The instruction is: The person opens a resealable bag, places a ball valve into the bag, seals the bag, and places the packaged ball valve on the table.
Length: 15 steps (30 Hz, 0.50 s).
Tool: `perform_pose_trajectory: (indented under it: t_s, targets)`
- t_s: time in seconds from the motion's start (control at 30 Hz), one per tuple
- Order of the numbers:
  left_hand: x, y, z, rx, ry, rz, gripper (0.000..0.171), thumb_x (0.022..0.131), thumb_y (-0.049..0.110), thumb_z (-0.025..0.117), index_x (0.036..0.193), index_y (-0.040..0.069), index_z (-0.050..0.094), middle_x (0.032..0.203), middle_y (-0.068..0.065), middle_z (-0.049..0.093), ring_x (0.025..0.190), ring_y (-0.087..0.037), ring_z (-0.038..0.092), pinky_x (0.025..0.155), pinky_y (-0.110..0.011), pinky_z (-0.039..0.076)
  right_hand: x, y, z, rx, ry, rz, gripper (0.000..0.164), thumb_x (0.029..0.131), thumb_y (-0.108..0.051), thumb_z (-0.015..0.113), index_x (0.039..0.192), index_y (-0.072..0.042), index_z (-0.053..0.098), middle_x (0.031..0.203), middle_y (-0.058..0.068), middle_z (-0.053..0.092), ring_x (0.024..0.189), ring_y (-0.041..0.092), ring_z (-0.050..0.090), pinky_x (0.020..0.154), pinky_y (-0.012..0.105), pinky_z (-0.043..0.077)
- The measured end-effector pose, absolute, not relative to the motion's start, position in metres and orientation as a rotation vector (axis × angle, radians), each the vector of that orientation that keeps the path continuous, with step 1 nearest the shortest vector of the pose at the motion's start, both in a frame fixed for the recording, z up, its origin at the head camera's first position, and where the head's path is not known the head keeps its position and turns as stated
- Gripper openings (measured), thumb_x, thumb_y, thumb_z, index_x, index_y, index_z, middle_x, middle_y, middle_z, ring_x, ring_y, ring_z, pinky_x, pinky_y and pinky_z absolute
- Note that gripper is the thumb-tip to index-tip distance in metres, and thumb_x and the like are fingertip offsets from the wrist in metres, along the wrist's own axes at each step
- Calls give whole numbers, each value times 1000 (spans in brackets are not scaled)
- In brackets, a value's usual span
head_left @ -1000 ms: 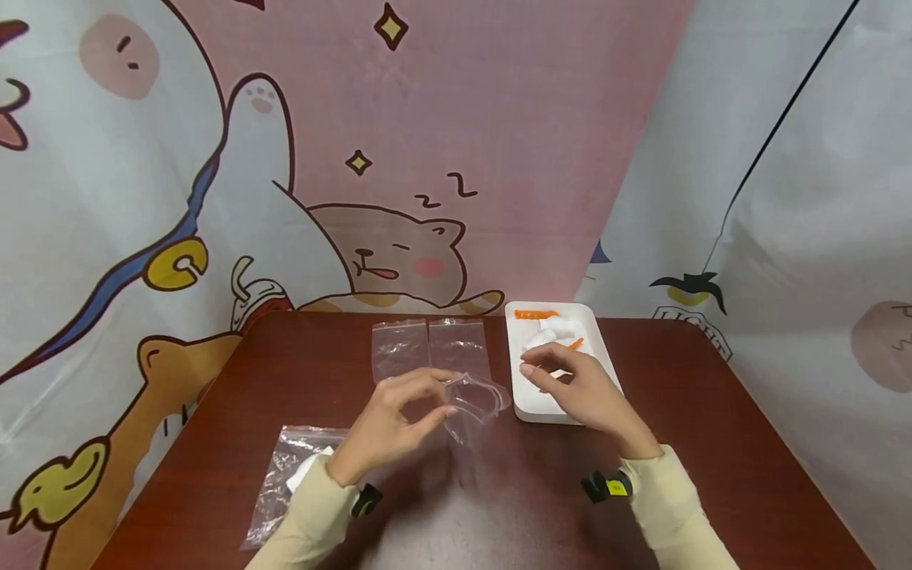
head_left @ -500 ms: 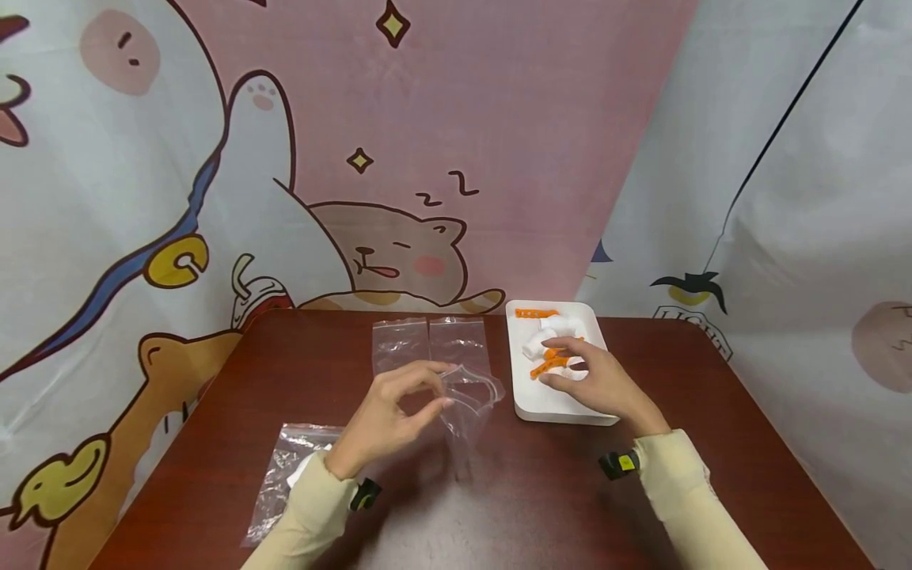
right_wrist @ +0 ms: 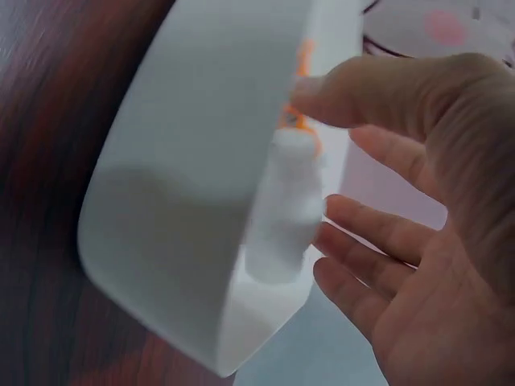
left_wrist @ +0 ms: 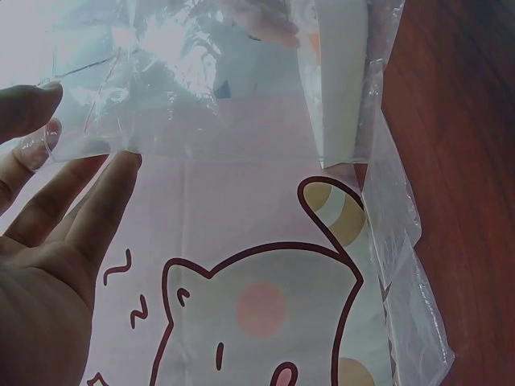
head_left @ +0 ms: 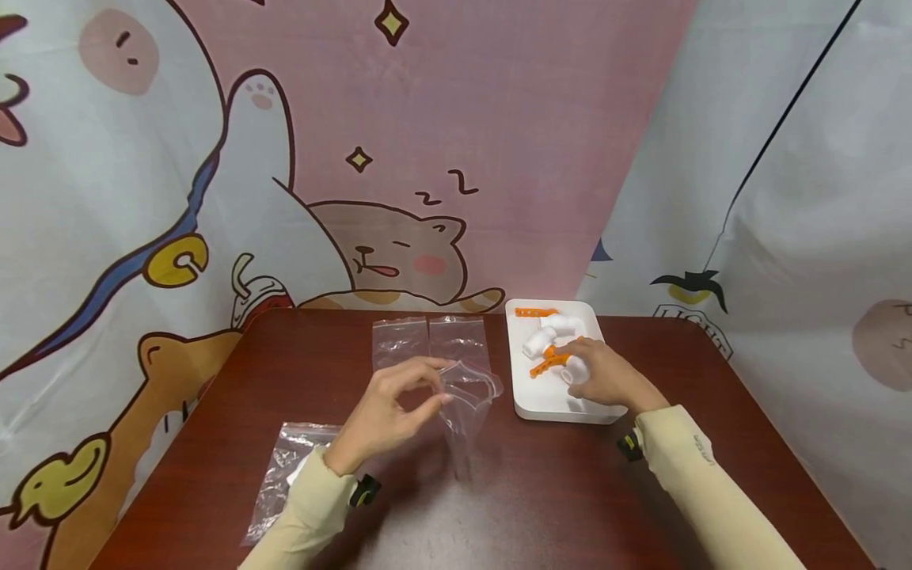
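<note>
My left hand (head_left: 392, 408) pinches the rim of a clear zip bag (head_left: 466, 423) between thumb and fingers. The bag hangs over the middle of the table with its mouth spread apart. In the left wrist view the thin film stretches away from the fingertips. My right hand (head_left: 611, 376) is over the white tray (head_left: 537, 405), its fingers spread and loosely bent beside a white pipe fitting (head_left: 574, 371). In the right wrist view the fingertips are right at the side of that fitting (right_wrist: 286, 209), with the thumb near an orange piece. Left of it lies an orange perforated strip (head_left: 545, 366).
More white fittings (head_left: 539, 343) and another orange perforated strip (head_left: 536, 313) lie in the tray. Two flat clear bags (head_left: 399, 344) are at the back of the table. A clear bag (head_left: 274, 491) with something white inside lies front left, partly under the left sleeve.
My right hand has moved right and down, from above the tray's left part to the white fitting at its right side. My left hand holds the bag nearly still.
</note>
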<state>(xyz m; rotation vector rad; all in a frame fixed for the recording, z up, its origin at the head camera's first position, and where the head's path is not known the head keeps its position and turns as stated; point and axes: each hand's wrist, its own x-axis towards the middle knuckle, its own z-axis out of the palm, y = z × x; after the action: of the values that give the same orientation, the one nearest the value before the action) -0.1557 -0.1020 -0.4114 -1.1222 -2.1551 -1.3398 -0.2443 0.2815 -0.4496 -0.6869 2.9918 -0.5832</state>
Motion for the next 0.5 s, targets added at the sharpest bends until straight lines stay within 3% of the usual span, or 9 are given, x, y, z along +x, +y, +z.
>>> perform_pose_trajectory:
  t_s: [0.1,0.27,0.5]
  targets:
    - [-156,-102,-411,-1120,-2157,-1343,12,94,11,75,93,14,64,127,-6,72,118,-21,70,96,-27,58,-248,283,-454,-660,2984,-500,51,72,-3,77,122,-8,72,132,15,66,128,42,53,104,57,47]
    - [-156,-102,-410,-1118,-2157,-1350,12,93,11,76,93,14,65,126,-6,72,118,-21,70,96,-28,58,-254,282,-460,-619,2993,-361,39,79,-1,71,116,-10,76,127,14,67,115,34,56,88,45,51]
    - [-154,-102,-409,-1102,-2164,-1342,12,93,11,76,93,15,65,126,-6,72,117,-20,70,95,-28,58,-264,283,-465,-694,3014,-282,33,83,6,65,110,-10,78,118,11,72,111,34,60,96,50,50]
